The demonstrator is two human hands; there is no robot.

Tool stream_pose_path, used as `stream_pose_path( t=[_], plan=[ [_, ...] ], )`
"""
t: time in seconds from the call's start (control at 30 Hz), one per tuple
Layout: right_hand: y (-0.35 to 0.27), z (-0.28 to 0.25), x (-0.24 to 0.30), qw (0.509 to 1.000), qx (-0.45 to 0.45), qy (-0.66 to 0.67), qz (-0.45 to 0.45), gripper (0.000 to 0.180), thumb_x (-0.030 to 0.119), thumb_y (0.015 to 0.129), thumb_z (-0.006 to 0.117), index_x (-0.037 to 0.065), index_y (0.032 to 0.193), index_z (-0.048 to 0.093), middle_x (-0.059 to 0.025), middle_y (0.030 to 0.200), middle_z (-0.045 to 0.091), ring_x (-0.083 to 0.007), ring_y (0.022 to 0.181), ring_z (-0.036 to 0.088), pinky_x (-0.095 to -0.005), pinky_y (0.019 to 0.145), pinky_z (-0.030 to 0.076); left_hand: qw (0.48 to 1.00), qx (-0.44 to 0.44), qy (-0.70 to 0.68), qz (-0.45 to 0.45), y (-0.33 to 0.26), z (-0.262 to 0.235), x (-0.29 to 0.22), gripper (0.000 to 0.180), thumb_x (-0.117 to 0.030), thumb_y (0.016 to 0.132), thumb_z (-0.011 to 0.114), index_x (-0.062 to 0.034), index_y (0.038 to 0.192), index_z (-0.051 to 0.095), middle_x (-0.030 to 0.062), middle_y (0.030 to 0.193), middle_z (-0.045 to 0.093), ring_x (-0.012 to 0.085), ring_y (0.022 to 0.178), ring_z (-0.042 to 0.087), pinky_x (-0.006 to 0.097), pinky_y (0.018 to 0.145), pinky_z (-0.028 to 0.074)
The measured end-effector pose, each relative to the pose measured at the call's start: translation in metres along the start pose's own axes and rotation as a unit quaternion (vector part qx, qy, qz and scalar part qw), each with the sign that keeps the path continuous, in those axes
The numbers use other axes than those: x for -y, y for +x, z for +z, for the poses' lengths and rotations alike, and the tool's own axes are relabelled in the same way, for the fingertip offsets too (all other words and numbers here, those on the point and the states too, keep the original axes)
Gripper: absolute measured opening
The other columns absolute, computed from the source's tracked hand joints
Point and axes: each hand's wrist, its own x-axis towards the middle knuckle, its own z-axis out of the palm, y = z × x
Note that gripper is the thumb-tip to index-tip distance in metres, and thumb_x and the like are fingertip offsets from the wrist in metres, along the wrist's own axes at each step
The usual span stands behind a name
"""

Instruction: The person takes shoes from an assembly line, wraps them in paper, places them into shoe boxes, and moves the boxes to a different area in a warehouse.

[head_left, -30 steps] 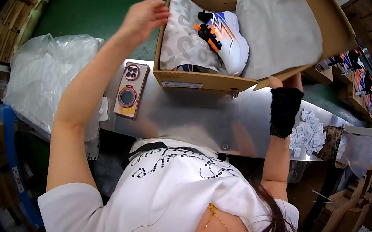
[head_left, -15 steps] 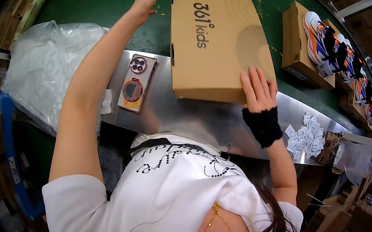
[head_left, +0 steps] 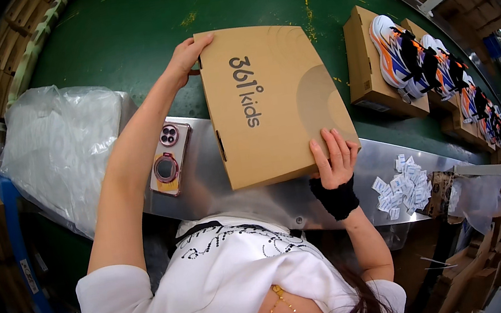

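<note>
A closed brown cardboard shoe box (head_left: 270, 109) with dark print on its lid lies in front of me, over the steel edge and the green surface. My left hand (head_left: 187, 58) holds its far left corner, the fingers partly hidden behind the box's side. At the near right corner my right hand (head_left: 334, 161), in a black wrist band (head_left: 336, 198), grips the box with its fingers over the lid; the thumb is hidden. A phone (head_left: 171, 159) in a clear case with a ring lies beside my left forearm.
Clear plastic bagging (head_left: 60, 150) fills the left side. To the right stand open shoe boxes (head_left: 362, 66) with white, orange and purple sports shoes (head_left: 393, 52) on them. Small white packets (head_left: 403, 187) are heaped on the steel strip (head_left: 269, 201).
My left hand, raised off the box's far left before, has come down onto its corner. The shoe box sits lower and further left in view, as my view has shifted too.
</note>
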Motion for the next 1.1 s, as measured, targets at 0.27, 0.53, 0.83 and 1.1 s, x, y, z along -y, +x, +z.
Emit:
stream_pose_path(
  t=[0.27, 0.53, 0.83, 1.1],
  plan=[
    [-0.016, 0.005, -0.01, 0.998, -0.037, 0.026, 0.042, 0.033, 0.007, 0.065, 0.053, 0.014, 0.097, 0.06, -0.0131, 0.109, 0.051, -0.0268, 0.101, 0.048, -0.0443, 0.084, 0.033, 0.995, 0.028, -0.063, 0.073, 0.001, -0.005, 0.024, 0.045, -0.043, 0.072, 0.06, -0.0138, 0.107, 0.055, 0.0006, 0.103, 0.054, 0.0134, 0.099, 0.045, 0.038, 0.076, 0.037],
    [-0.012, 0.01, -0.004, 0.996, -0.052, 0.053, 0.04, 0.035, 0.012, 0.069, 0.047, 0.015, 0.103, 0.054, -0.0137, 0.114, 0.048, -0.0282, 0.107, 0.044, -0.0464, 0.09, 0.031, 0.974, 0.108, -0.19, 0.06, -0.015, -0.015, 0.043, 0.037, -0.027, 0.086, 0.048, -0.0033, 0.114, 0.047, 0.0079, 0.11, 0.053, 0.0175, 0.097, 0.053, 0.029, 0.08, 0.045],
    [-0.004, -0.017, 0.002, 0.992, 0.056, 0.102, 0.055, 0.056, 0.015, 0.057, 0.059, 0.01, 0.111, 0.047, -0.016, 0.122, 0.04, -0.0296, 0.11, 0.04, -0.0465, 0.093, 0.028, 0.949, 0.188, -0.253, -0.022, -0.032, 0.005, 0.035, 0.048, -0.042, 0.081, 0.044, -0.0111, 0.119, 0.04, 0.0089, 0.111, 0.05, 0.0207, 0.095, 0.054, 0.033, 0.076, 0.049],
    [-0.027, -0.037, 0.005, 0.908, -0.085, 0.145, 0.383, 0.064, 0.027, 0.068, 0.065, 0.003, 0.121, 0.036, -0.0177, 0.119, 0.04, -0.0328, 0.11, 0.039, -0.0383, 0.094, 0.03, 0.945, 0.16, -0.286, 0.017, -0.064, 0.023, 0.034, 0.049, -0.041, 0.082, 0.039, -0.0034, 0.114, 0.044, 0.0098, 0.103, 0.054, 0.0204, 0.091, 0.056, 0.031, 0.072, 0.049]
  ],
)
